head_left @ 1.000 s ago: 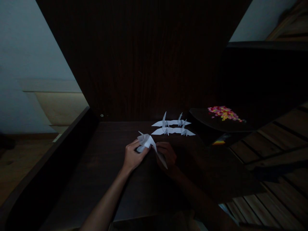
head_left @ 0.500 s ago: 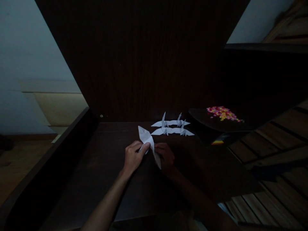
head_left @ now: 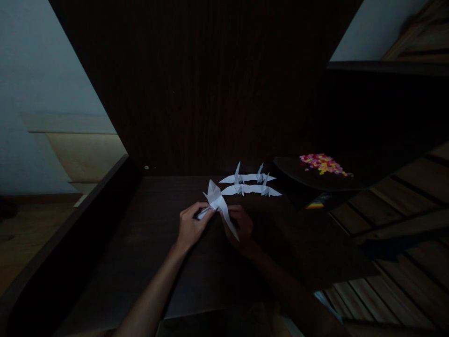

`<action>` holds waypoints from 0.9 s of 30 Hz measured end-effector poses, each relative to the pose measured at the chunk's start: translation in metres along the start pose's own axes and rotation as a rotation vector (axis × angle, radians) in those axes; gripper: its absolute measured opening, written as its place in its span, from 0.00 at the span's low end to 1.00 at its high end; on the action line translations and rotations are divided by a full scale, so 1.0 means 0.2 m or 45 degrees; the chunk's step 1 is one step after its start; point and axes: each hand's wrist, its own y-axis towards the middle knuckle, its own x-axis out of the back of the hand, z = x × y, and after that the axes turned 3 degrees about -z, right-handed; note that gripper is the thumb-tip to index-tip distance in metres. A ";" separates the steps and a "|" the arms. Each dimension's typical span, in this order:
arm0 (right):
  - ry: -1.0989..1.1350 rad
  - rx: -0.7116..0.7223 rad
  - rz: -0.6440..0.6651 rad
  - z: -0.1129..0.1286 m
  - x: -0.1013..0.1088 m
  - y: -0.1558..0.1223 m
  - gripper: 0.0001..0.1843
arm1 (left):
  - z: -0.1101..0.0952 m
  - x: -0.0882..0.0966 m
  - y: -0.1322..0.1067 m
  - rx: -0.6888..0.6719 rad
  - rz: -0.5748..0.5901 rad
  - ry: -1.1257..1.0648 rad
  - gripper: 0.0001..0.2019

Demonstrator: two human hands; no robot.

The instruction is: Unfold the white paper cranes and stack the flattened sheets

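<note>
Between my two hands, just above the dark desk, is a white folded paper crane (head_left: 216,201). My left hand (head_left: 192,222) pinches its left side between thumb and fingers. On the other side, my right hand (head_left: 241,227) is closed on the paper, its fingertips partly hidden behind the long wing that slants down to the right. A pointed flap stands up at the far end of the paper. Just beyond my hands lie joined white paper cranes in two rows, a back row (head_left: 249,178) and a front row (head_left: 252,189), with pointed necks and tails sticking up.
A heap of small pink, red and yellow pieces (head_left: 323,164) sits on a dark rounded shelf (head_left: 291,171) to the right. The dark desk (head_left: 150,262) has a raised side panel (head_left: 70,229) on the left and a tall back panel (head_left: 210,93). Wooden slats (head_left: 396,206) show at right.
The paper crane has turned in my hands: its far flap now points more upright and the near wing slants further right. Both hands keep their hold. The whole view has shifted slightly.
</note>
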 end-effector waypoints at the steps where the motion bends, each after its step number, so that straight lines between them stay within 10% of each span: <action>1: -0.008 -0.044 0.002 0.00 0.00 0.00 0.08 | 0.00 0.00 0.00 -0.013 0.018 0.004 0.07; 8: 0.021 -0.305 -0.075 0.00 -0.04 0.02 0.02 | 0.01 -0.01 -0.01 -0.020 0.145 -0.027 0.07; 27: -0.009 -0.027 0.149 0.00 -0.02 0.01 0.10 | 0.02 -0.03 0.00 0.349 0.075 -0.201 0.14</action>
